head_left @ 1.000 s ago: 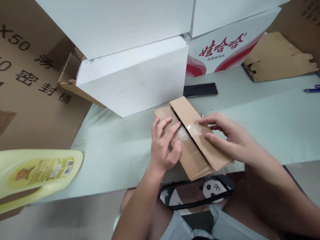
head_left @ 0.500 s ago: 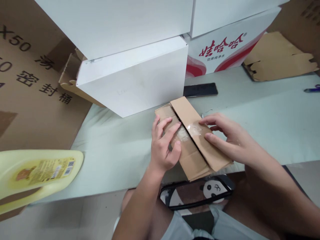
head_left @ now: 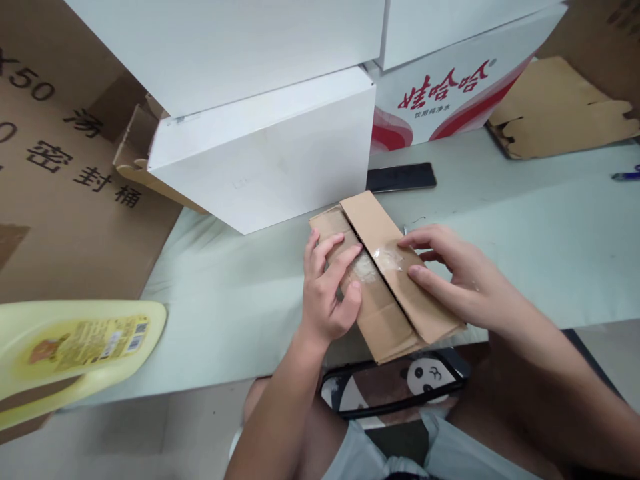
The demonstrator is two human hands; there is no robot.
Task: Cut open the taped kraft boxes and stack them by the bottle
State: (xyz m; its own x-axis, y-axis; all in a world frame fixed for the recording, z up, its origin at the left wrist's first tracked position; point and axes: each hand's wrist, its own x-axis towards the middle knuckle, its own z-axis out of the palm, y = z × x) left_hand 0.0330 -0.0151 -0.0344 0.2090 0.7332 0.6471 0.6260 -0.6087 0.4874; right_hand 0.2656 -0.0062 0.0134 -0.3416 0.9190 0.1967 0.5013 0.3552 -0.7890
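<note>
A small brown cardboard box (head_left: 395, 303) lies slantwise at the table's near edge. Its two top flaps are folded down, with a dark slit between them and clear tape across the middle. My left hand (head_left: 327, 293) rests on the left flap, fingers spread, the index fingertip beside the slit. At the box's right side is my right hand (head_left: 450, 270), index fingertip and thumb on the right flap. Its other fingers curl at the side edge, partly hidden. The box's underside is out of sight.
A white box (head_left: 270, 160) stands close behind, with a black phone (head_left: 401, 177) beside it. Flattened cardboard (head_left: 560, 117) lies back right, near a blue pen (head_left: 626, 177). At left are a yellow bottle (head_left: 100, 347) and a large carton (head_left: 95, 227). A panda-print bag (head_left: 425, 377) sits below.
Both hands stay in nearly the same place on the box. The view has shifted very slightly; nothing was taken hold of or let go.
</note>
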